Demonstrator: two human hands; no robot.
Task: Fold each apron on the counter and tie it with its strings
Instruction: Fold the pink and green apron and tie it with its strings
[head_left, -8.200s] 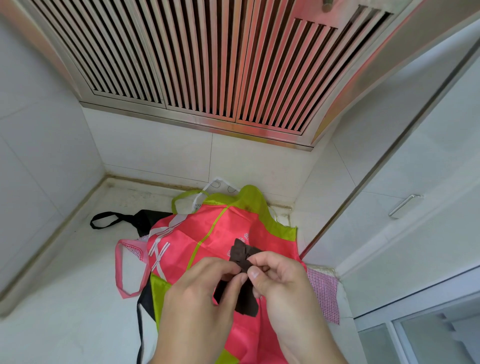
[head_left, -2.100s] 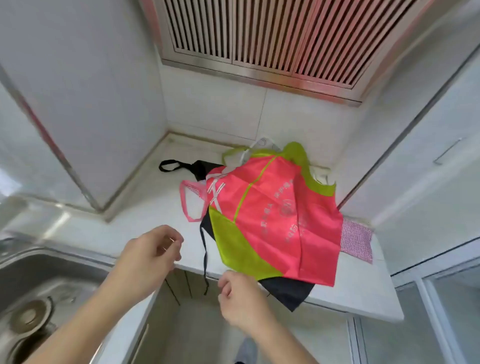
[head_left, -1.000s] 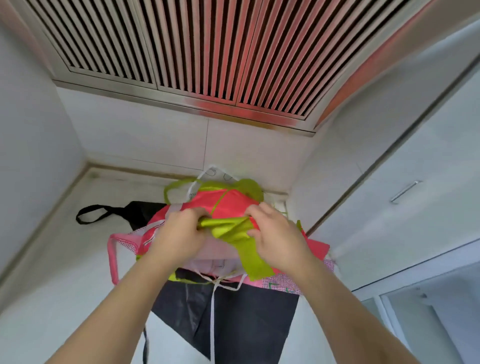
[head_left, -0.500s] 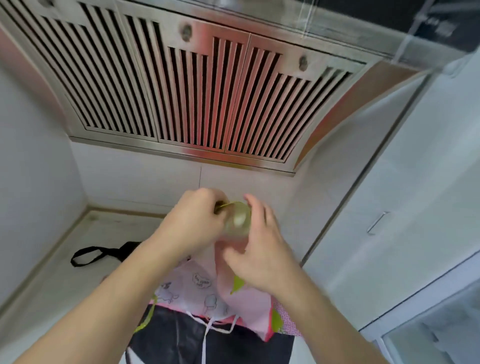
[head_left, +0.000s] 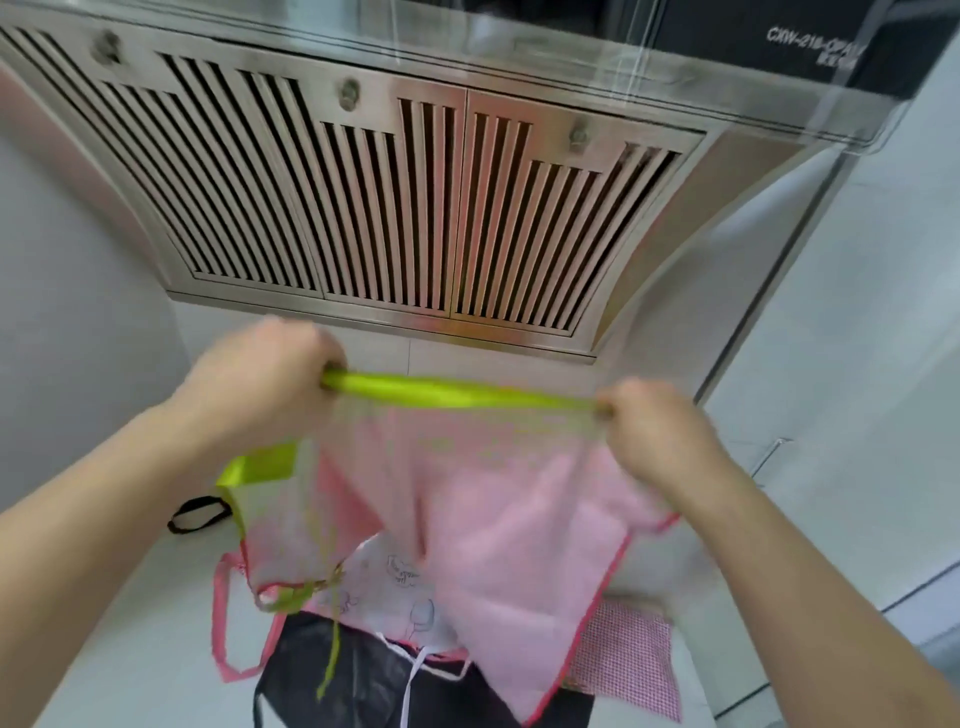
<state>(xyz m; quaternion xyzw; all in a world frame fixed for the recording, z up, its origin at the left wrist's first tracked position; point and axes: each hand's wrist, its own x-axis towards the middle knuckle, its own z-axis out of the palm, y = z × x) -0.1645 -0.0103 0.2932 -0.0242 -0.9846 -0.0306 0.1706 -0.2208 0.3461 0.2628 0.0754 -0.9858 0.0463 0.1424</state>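
I hold a pink apron (head_left: 483, 509) with lime-green trim up in the air above the counter, its pale back side toward me. My left hand (head_left: 260, 384) grips the left end of the green top band (head_left: 452, 392), and my right hand (head_left: 654, 431) grips the right end, so the band is stretched between them. The apron hangs down, and a green string (head_left: 332, 654) dangles from its left side. Under it on the counter lie a black apron (head_left: 363, 680), a white printed apron (head_left: 400, 582) and a pink checked one (head_left: 628, 654).
A steel range hood (head_left: 395, 197) hangs close above and behind my hands. A pink strap loop (head_left: 223, 623) and a black strap loop (head_left: 200, 512) lie on the white counter (head_left: 130, 649) to the left. White cabinet doors (head_left: 857, 415) stand to the right.
Both hands have lifted the pink apron off the pile and moved apart, stretching its green top band. The camera has tilted upward toward the hood.
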